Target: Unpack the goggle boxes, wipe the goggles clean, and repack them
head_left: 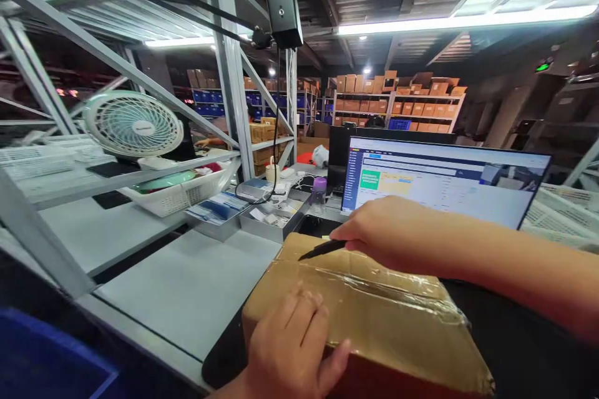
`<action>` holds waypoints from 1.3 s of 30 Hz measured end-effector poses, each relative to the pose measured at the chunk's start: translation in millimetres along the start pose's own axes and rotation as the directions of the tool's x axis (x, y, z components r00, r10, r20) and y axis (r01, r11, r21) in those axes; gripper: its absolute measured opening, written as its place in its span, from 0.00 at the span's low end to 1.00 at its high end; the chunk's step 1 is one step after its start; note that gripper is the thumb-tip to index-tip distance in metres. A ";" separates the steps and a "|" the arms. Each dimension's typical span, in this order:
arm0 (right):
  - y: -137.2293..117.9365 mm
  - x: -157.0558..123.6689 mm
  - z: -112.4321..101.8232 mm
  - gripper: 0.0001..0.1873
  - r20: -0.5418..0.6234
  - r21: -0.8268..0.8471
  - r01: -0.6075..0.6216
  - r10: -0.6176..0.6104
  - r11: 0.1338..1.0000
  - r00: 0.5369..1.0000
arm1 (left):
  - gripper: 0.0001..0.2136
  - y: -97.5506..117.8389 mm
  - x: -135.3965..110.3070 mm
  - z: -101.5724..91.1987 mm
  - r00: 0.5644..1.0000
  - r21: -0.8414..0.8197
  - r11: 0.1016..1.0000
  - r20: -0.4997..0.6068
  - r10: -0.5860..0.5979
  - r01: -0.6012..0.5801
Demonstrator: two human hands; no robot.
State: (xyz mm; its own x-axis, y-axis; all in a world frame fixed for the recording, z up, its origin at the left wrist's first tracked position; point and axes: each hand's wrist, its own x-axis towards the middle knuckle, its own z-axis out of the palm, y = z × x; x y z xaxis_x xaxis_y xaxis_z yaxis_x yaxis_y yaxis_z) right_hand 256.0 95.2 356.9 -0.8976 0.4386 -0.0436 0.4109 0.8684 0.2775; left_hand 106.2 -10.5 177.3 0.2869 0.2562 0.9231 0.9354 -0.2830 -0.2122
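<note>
A brown cardboard box point(374, 315) lies in front of me, with shiny clear tape along its top seam. My right hand point(374, 227) is closed around a slim black tool point(322, 250) that looks like a box cutter. Its pointed tip is at the left end of the taped seam; whether it cuts in cannot be seen. My left hand point(294, 336) rests on the box's near left part, fingers laid over the top and thumb by the near edge.
A monitor point(440, 174) stands behind the box. Left of it are a purple-capped bottle point(319, 190), a grey tray of small items point(276, 221), a white basket point(175, 196) and a fan point(135, 124). A metal rack post point(229, 75) rises at left; a blue bin point(51, 355) sits below.
</note>
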 end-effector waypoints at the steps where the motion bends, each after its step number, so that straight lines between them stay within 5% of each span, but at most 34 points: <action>1: -6.9 10.0 0.2 0.12 0.007 -0.019 0.023 -0.023 1.000 1.000 | 0.15 1.2 -1.8 2.6 1.000 0.008 1.000 -0.007 -0.004 0.004; 6: -29.7 47.9 3.2 0.12 0.047 -0.129 0.138 -0.133 0.982 0.990 | 0.21 5.8 -1.5 8.0 0.996 -0.032 0.996 0.016 -0.084 0.084; 10: -34.4 53.8 -4.2 0.14 0.148 -0.106 0.122 -0.106 0.987 0.983 | 0.22 5.3 0.5 7.1 0.996 -0.047 0.995 0.018 -0.088 0.088; 16: -22.5 33.0 -18.3 0.11 0.202 -0.125 0.027 -0.001 0.992 0.979 | 0.18 3.1 -5.4 6.2 0.997 -0.012 0.997 0.004 -0.074 0.074; 25: 33.1 -18.9 14.8 0.11 0.078 0.047 -0.025 0.021 0.999 0.997 | 0.11 -4.7 -3.1 3.5 1.000 -0.079 0.997 -0.002 -0.014 0.014; 29: 15.6 1.0 18.1 0.12 0.023 0.077 -0.029 0.027 0.997 0.999 | 0.14 -1.4 -2.0 5.6 1.000 -0.021 1.000 0.009 -0.016 0.016; 33: -8.5 31.7 15.9 0.11 -0.009 0.024 0.096 -0.096 0.995 0.995 | 0.15 2.6 -2.3 6.9 0.997 -0.017 0.998 0.040 -0.060 0.060; 39: -12.5 42.8 10.3 0.12 0.118 -0.024 0.118 -0.114 0.993 0.986 | 0.16 3.7 -3.4 6.7 0.997 -0.055 0.996 0.053 -0.063 0.066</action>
State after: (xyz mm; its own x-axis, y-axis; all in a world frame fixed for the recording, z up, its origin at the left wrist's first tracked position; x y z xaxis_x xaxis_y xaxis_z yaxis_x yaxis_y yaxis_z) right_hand 214.1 105.5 341.7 -0.9136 0.3607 -0.1875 0.2983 0.9083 0.2933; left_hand 110.0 -6.2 171.2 0.2375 0.3219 0.9165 0.9396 -0.3155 -0.1327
